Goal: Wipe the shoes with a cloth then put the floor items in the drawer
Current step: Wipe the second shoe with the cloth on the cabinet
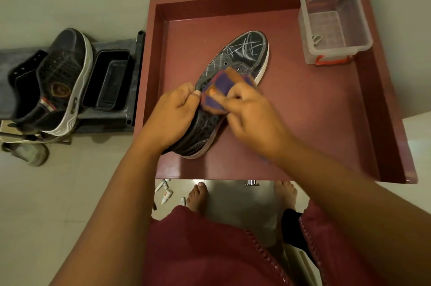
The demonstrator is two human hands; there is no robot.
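A black shoe (pixel 245 52) with a white sole lies on its side inside the open reddish-brown drawer (pixel 314 122). My left hand (pixel 172 113) grips the shoe at its heel end. My right hand (pixel 251 110) presses a purple and orange cloth (pixel 221 89) against the shoe's middle. A second black shoe (pixel 63 75) rests on a dark rack at the left. Several small white tubes (pixel 165 192) lie on the floor below the drawer's front edge.
A clear plastic box (pixel 335 24) with a red latch stands in the drawer's far right corner. A black tray (pixel 109 80) sits on the rack next to the second shoe. A pale shoe (pixel 30 152) lies on the floor at the left. My bare feet stand under the drawer front.
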